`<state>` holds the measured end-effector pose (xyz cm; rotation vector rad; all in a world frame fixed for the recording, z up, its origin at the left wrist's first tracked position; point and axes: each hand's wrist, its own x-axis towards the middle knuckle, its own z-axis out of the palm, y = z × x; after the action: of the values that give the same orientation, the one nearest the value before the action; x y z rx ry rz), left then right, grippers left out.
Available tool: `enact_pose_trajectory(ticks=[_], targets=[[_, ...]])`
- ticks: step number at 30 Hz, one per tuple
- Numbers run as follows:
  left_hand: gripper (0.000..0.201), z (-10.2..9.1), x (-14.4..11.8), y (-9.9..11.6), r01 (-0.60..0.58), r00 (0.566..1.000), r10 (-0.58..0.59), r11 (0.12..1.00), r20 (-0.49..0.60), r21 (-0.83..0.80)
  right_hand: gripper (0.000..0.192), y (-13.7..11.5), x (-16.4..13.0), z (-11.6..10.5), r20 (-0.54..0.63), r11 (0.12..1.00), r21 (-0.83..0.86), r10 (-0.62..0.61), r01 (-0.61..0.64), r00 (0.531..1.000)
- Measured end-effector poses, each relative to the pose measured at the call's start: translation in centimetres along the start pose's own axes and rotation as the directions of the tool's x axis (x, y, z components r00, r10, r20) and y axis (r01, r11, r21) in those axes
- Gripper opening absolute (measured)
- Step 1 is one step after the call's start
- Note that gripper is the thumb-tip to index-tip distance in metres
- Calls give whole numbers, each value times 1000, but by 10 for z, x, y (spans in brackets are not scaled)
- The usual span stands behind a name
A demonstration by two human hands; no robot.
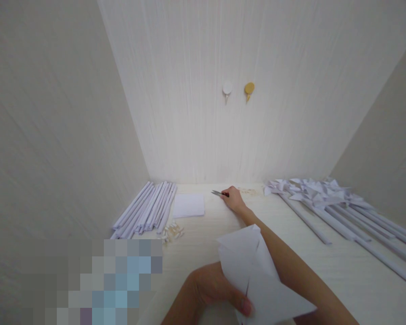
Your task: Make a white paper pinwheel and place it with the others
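Left hand (pixel 216 289) near the front edge, fingers closed on a folded white paper sheet (pixel 257 275), thin, creased, with pointed corners, held just above the pale wood-grain tabletop (pixel 325 262). Right hand (pixel 234 198) stretched far back, fingers wrapped around slim metal scissors (pixel 218 193) lying near the wall. Beside them a flat square stack of white paper (pixel 188 205). Left of that, a bundle of rolled paper sticks (pixel 145 210) and small pale pins (pixel 172 232). At right, finished paper pinwheels (pixel 318 192) on long sticks. Two round hooks (pixel 238 89) on the wall.
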<state>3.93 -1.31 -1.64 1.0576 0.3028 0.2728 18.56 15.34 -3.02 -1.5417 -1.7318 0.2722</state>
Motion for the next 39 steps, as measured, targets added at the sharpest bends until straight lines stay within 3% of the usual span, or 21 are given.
enact_pose_trajectory(ticks=[5, 8, 10, 12, 13, 15, 17, 19, 22, 25, 28, 31, 35, 39], targets=[[65, -2, 2, -2, -21, 999, 24, 996, 41, -85, 11, -4, -1, -2, -81, 993, 106, 62, -53, 995], [53, -3, 1, -1, -76, 995, 85, 985, 48, -153, 7, -10, -2, -12, -148, 979, 190, 106, -77, 983], [45, -3, 0, 1, -158, 987, 160, 973, -3, -168, 11, -16, -4, -22, -179, 965, 250, 130, -82, 975], [41, -2, 1, 5, -252, 965, 231, 950, -124, -184, 14, -23, -9, -34, -202, 946, 310, 159, -91, 966], [38, -1, 2, 8, -296, 945, 256, 935, -206, -195, 16, -27, -14, -41, -210, 934, 341, 182, -103, 961], [32, 1, 4, 13, -423, 842, 300, 882, -448, -206, 22, -37, -27, -54, -215, 894, 425, 251, -141, 944], [29, 2, 7, 17, -496, 727, 299, 851, -618, -172, 18, -50, -48, -66, -164, 665, 719, 448, -204, 879], [29, 2, 8, 19, -544, 629, 304, 829, -716, -126, 18, -65, -75, -75, -74, 492, 840, 522, -229, 850], [28, 2, 8, 18, -548, 580, 315, 833, -751, -73, 26, -87, -118, -80, 85, 365, 889, 464, -278, 882], [25, 4, 5, 16, -523, 590, 326, 852, -739, -42, 34, -100, -153, -72, 240, 284, 893, 356, -350, 903], [21, 8, 4, 13, -430, 681, 326, 903, -656, 3, 42, -99, -171, -57, 388, 234, 865, 248, -443, 888], [27, 10, 4, 11, -344, 740, 308, 937, -597, 57, 44, -94, -175, -46, 374, 215, 876, 265, -432, 889], [25, 10, 6, 10, -322, 748, 313, 942, -585, 92, 45, -88, -173, -44, 416, 179, 863, 278, -472, 866], [27, 8, 7, 11, -291, 749, 293, 951, -595, 102, 43, -84, -170, -46, 415, 223, 851, 270, -476, 869]])
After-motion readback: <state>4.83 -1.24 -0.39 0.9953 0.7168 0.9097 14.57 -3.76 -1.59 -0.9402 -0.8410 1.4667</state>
